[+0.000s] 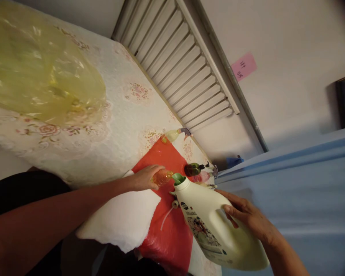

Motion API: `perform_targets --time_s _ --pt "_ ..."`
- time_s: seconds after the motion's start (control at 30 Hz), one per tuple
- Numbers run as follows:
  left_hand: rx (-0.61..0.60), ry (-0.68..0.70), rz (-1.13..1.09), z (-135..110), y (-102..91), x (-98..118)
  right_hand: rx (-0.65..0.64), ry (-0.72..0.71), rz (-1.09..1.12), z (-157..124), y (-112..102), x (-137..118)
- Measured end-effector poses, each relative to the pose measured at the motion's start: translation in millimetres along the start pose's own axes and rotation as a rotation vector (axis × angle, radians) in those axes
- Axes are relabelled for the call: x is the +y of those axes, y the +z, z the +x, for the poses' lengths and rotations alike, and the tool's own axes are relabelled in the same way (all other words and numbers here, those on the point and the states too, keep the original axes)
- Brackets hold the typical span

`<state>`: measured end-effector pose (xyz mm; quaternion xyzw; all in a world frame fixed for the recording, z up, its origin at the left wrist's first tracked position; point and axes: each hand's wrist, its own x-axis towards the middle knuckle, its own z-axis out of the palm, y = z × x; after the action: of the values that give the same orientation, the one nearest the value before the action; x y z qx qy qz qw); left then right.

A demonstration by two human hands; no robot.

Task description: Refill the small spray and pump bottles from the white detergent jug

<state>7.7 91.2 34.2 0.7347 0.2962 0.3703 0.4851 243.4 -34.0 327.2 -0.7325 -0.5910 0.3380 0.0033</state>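
My right hand (pixel 245 214) is wrapped round the handle of a large cream-white jug (pixel 218 226) with a printed label. The jug is tipped so that its mouth, with a green spout (pixel 178 178), meets the neck of a small clear bottle (pixel 161 178). Closed round that bottle's body is my left hand (pixel 145 178). The red plastic sheet shows through the bottle; whether liquid is flowing cannot be made out. Just below the jug's mouth, a loose spray head (pixel 174 204) with a thin tube lies on the red plastic sheet (pixel 156 155).
A dark green pump bottle (pixel 192 169), a pink bottle (pixel 202 177) and a yellowish spray bottle (pixel 171 136) stand beyond my hands. White paper (pixel 120 222) lies near me. A yellow plastic bag (pixel 46 69) rests on the floral tablecloth (pixel 126 115). A radiator (pixel 178 65) borders the table; a blue curtain (pixel 290 199) hangs at right.
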Motion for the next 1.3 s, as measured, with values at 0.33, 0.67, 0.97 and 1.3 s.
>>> perform_targets --time_s 0.33,0.67,0.97,1.3 --pt "0.0 0.003 -0.005 -0.4 0.8 0.3 -0.01 0.008 0.018 0.4 -0.2 -1.3" --pt "0.011 0.014 -0.021 -0.1 0.6 0.6 -0.001 -0.006 -0.003 0.6 -1.4 2.7" --pt "0.014 0.005 -0.024 -0.1 0.2 1.6 -0.021 0.011 0.014 0.6 -1.2 0.6" --pt "0.016 0.007 -0.038 -0.3 0.6 1.0 -0.019 0.008 0.007 0.7 -1.4 -0.5"
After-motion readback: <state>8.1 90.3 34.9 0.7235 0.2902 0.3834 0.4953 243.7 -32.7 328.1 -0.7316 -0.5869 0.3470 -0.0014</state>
